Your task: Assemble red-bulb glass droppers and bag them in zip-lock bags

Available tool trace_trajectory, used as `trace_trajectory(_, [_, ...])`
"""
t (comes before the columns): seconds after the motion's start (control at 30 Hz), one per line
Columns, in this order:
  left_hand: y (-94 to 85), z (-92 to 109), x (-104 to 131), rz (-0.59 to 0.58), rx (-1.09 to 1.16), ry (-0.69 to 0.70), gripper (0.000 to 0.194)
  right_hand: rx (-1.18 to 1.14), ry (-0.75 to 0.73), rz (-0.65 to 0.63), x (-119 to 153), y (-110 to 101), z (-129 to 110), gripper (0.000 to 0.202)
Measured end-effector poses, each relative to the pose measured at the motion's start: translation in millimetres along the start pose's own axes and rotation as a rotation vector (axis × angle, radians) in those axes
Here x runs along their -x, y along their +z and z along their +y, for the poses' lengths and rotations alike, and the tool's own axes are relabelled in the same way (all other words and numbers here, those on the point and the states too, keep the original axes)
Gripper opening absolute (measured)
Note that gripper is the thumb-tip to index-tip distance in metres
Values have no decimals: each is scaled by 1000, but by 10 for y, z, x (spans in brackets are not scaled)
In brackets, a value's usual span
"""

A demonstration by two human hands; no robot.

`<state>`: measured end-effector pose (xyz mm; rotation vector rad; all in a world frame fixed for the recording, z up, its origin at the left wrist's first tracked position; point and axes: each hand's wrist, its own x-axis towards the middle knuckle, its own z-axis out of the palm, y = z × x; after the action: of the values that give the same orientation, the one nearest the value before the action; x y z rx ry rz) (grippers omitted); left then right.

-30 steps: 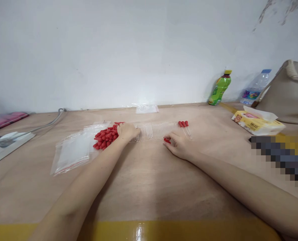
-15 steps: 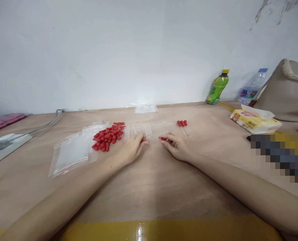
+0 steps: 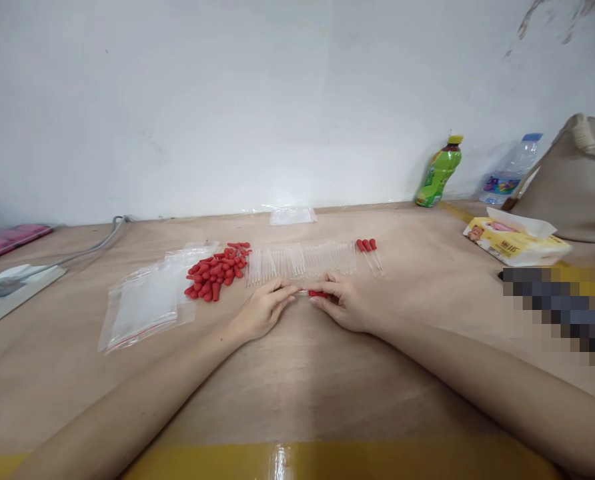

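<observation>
My left hand (image 3: 267, 309) pinches a thin clear tube (image 3: 302, 291) that points to the right. Between the thumb and fingers of my right hand (image 3: 345, 303) is a red rubber bulb (image 3: 317, 294), its open end against or very near the tube. Beyond both hands lies a row of clear glass tubes (image 3: 302, 259). A heap of red bulbs (image 3: 215, 272) is at the row's left end. To the right of the row, three tubes fitted with red bulbs (image 3: 366, 245) lie side by side.
Clear zip bags (image 3: 145, 307) lie left of the heap, and another bag (image 3: 292, 215) is by the wall. A green bottle (image 3: 440, 172), a clear bottle (image 3: 512, 170), a tissue box (image 3: 515, 241) and a beige bag (image 3: 572, 180) stand at the right. A cable (image 3: 85, 250) runs at the left.
Both hands have come nearer to me and closer together. My left hand has taken a tube from the row, and the red bulb in my right hand has moved left to its end.
</observation>
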<state>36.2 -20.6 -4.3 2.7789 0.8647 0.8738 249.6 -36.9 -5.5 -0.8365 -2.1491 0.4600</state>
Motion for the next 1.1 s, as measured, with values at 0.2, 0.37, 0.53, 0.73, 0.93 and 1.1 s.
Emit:
trace_trajectory(0.2, [25,-26,-14,24,3,33,26,-31,10,37,18,52,112,25])
trace_trajectory(0.37, [31,-16,-45,31,31,91,23,-61,35,18,23,58,119,20])
trace_trajectory(0.53, [49,-24,-53,14,-3,105,23,40,-41,30,35,34,114,17])
trace_trajectory(0.73, [42,-9,-56,-30,-104,134,25,167,-128,30,48,31,65,15])
trace_trajectory(0.93, [52,9,-45,-4,-242,150,25,205,-151,42,22,20,110,16])
trace_trajectory(1.1, [27,-45,-13,117,-236,74,23,117,-9,66,-1,-60,221,15])
